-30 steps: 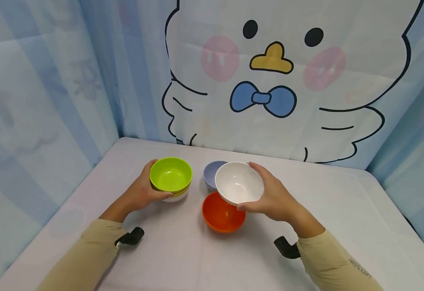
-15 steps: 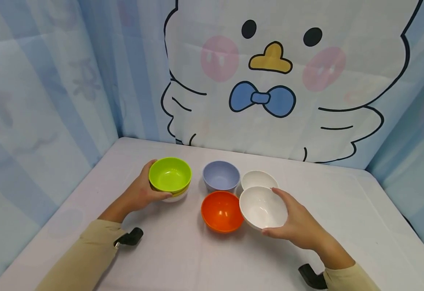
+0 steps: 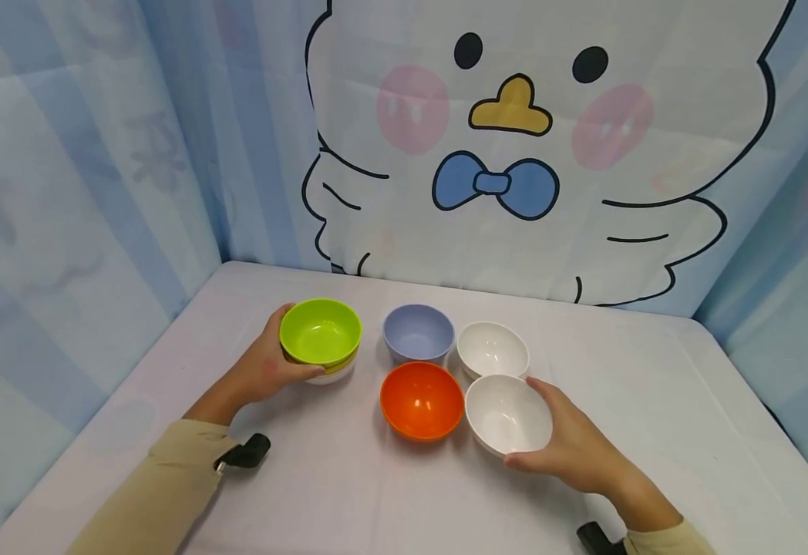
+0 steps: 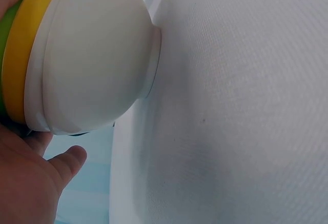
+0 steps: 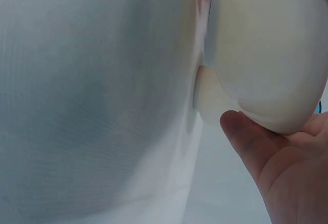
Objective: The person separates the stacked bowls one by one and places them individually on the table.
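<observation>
Head view, two hands [image 3: 258,370] [image 3: 574,443], one stack [image 3: 321,339], four single bowls [image 3: 418,333] [image 3: 493,351] [image 3: 422,401] [image 3: 508,415]

Green bowl [image 3: 321,331], orange bowl [image 3: 422,401], front white bowl [image 3: 508,416] and rear white bowl [image 3: 493,351], all 4 smooth, glossy & apparently plastic, show bright highlights; blue bowl [image 3: 418,331] has softer sheen. Tablecloth [image 3: 314,478] is matt, fine-woven fabric w/ rough grain; bkgd. curtain [image 3: 85,177], matt printed cloth; left sleeve [image 3: 161,482], matt cloth.

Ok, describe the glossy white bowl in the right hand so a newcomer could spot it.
On the pale cloth-covered table, find the glossy round orange bowl. The white bowl to its right is yours: unlike the round white bowl behind, it's gripped by the right hand.
</observation>
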{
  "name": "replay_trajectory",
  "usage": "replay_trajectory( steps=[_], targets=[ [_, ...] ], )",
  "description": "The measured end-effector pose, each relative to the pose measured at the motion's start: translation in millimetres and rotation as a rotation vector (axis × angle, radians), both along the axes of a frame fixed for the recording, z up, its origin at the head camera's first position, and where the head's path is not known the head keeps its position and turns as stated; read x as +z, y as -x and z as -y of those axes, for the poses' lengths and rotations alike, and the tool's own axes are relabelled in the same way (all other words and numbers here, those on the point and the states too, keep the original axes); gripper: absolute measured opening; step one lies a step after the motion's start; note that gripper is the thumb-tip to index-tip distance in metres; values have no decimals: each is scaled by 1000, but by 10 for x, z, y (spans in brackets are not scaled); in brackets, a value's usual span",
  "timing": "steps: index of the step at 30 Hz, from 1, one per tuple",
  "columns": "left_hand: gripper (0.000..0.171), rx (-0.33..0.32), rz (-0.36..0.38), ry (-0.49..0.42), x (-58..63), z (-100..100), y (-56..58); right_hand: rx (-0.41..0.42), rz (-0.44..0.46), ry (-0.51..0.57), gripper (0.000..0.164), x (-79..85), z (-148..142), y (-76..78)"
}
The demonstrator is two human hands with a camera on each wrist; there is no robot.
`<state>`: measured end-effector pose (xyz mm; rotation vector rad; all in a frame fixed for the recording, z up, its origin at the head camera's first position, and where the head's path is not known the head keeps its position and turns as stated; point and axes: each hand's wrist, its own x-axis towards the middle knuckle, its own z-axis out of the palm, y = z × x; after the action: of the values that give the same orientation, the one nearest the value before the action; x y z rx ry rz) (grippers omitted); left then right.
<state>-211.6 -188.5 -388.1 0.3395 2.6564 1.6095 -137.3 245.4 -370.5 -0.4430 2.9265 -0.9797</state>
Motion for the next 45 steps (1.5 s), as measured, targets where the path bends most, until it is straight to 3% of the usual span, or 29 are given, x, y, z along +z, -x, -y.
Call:
replay_trajectory(
  steps=[16, 25, 45],
  targets=[
    [113, -4, -5, 6, 14, -1, 9, -28, 44, -16, 113, -61, 26, 89],
    [115, 6, 1, 14, 8, -8, 17, -18, 22, -14, 113, -101, 2, 131],
    [114, 8, 6, -4, -4, -8, 1, -32, 81, 19, 118, -120, 18, 131]
  ],
)
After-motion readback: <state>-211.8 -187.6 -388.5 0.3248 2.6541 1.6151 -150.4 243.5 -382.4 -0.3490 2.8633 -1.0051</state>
